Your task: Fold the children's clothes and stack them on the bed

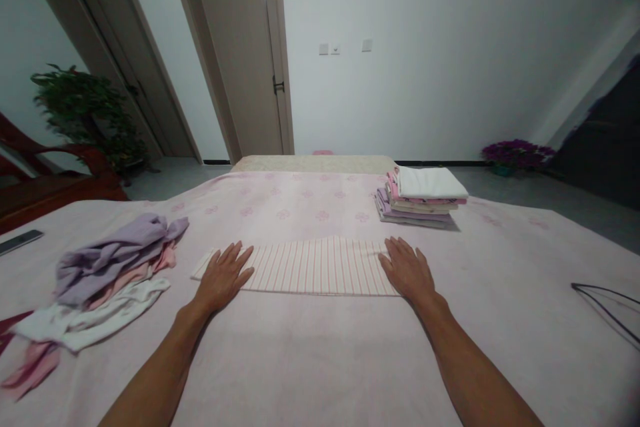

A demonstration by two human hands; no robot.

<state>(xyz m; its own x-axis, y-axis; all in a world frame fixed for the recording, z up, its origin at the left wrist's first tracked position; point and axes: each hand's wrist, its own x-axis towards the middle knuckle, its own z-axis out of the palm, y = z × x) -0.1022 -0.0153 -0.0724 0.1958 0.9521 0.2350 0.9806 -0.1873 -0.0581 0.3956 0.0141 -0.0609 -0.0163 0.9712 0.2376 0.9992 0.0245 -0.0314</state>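
A striped cloth (pixel 315 268), cream with thin reddish lines, lies folded into a long flat strip in front of me; whether it is a garment I cannot tell. My left hand (pixel 227 275) rests flat on its left end with the fingers spread. On the right end lies my right hand (pixel 407 270), palm down, fingers stretched out. Both hands press on the cloth without gripping it, and they cover parts of its ends. Beneath everything is a pale pink bedsheet (pixel 310 353) with a flower pattern.
Folded clothes (pixel 420 203) are stacked at the back right, white on top. To the left lies a loose heap of purple, pink and white clothes (pixel 110 267). A phone (pixel 21 241) is at the far left; a black cable (pixel 603 300) lies at the right.
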